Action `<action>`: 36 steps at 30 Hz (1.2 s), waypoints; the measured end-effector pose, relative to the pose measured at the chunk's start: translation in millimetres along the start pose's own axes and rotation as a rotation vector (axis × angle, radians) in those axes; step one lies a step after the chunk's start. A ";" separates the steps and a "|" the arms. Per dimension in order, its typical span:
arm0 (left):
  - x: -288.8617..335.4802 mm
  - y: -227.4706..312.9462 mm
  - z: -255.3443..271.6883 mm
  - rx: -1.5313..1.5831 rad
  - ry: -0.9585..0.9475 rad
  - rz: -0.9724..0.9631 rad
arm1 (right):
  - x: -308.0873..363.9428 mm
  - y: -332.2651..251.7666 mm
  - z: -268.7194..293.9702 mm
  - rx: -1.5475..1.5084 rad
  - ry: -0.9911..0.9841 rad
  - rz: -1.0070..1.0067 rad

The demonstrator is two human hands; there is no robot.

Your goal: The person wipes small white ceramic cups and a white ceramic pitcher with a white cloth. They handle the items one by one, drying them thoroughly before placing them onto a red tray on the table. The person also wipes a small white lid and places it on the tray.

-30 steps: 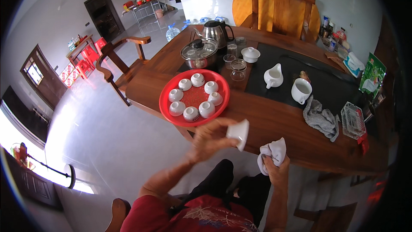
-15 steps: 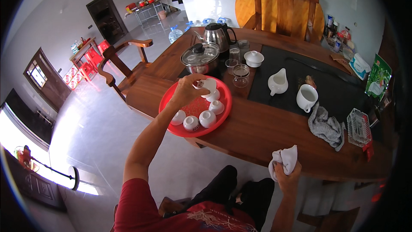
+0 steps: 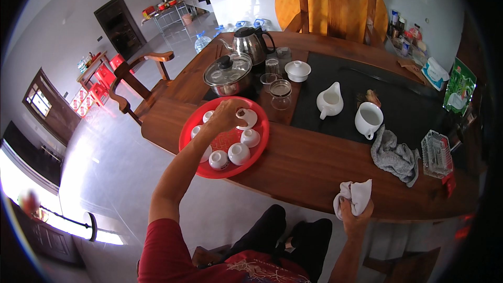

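Brown wooden table (image 3: 314,152) fills the middle of the frame, with shiny grey floor (image 3: 120,147) to its left. Left of centre, the left hand (image 3: 229,115) pinches a white cup (image 3: 247,120) at the upper right of a red tray (image 3: 259,149); whether the cup touches down is unclear. Lower right, the right hand (image 3: 356,216) grips a crumpled white cloth (image 3: 354,198). A slipping pinch could knock the neighbouring cups (image 3: 239,153) — they sit close. Pressing the tray's near rim might tip it, since it seems to overhang the table edge. Behind, a lidded pot (image 3: 234,85) crowds the tray — rightward, wood gives more room.
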State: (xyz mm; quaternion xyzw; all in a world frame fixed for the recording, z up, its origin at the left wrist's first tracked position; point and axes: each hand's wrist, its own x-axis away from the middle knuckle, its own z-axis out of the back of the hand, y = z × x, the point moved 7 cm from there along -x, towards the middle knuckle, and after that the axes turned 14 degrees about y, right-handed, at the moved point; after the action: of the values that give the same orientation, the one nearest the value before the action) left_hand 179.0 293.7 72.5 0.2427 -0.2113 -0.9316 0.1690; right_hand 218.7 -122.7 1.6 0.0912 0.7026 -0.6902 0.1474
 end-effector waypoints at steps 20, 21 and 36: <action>-9.9 156.0 -67.8 0.316 0.243 -0.239 | -4.8 -25.4 -1.9 0.027 -0.019 0.236; -14.4 155.2 -81.0 0.243 0.316 -0.308 | -4.5 -27.8 -3.5 0.022 -0.011 0.253; -27.3 121.0 -171.4 1.242 -0.070 0.549 | -4.9 -30.6 -4.5 0.047 0.027 0.291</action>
State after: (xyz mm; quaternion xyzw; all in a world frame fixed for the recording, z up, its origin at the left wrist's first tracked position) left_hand 317.0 148.4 4.6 0.2023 -0.7662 -0.5683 0.2216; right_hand 212.8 -118.9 32.1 0.2048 0.6675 -0.6765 0.2343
